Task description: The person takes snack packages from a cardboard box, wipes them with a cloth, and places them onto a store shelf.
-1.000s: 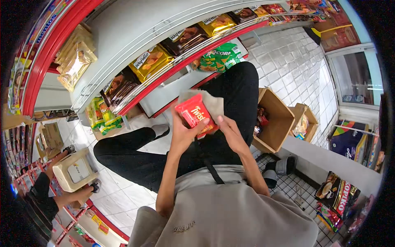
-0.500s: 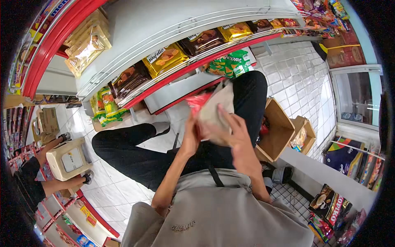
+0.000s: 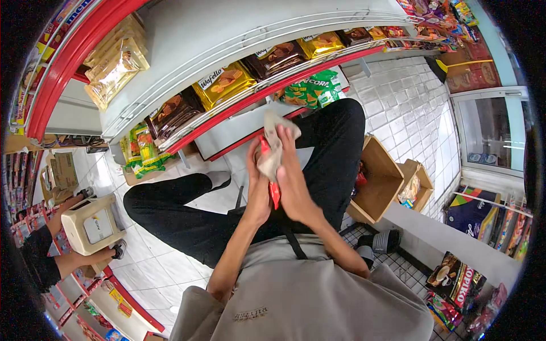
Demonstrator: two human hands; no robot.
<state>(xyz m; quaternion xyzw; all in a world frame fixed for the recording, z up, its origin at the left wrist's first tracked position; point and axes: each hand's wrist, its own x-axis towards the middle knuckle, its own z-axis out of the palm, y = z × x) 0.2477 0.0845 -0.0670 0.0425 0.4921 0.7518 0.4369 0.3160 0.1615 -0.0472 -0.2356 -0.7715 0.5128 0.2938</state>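
Observation:
Between my palms, above my lap, is a flat red packet (image 3: pixel 274 195), seen nearly edge-on. My left hand (image 3: pixel 258 196) grips it from the left side. A crumpled greyish-beige cloth (image 3: pixel 272 158) lies against the packet, its upper end sticking out past my fingertips. From the right, my right hand (image 3: pixel 296 190) presses the cloth onto the packet with its fingers fairly straight. The packet's print cannot be read, since hands and cloth cover most of it.
Ahead runs a shelf with Wafello packs (image 3: pixel 224 85), and green corn snack bags (image 3: pixel 311 90) sit lower. To my right stand an open cardboard box (image 3: pixel 378 187) and a smaller box (image 3: pixel 420 184). Another person sits at left beside a beige stool (image 3: pixel 94 223).
The red packet has turned from showing its broad face to nearly edge-on. My right hand and the cloth have moved left, bringing both hands closer together.

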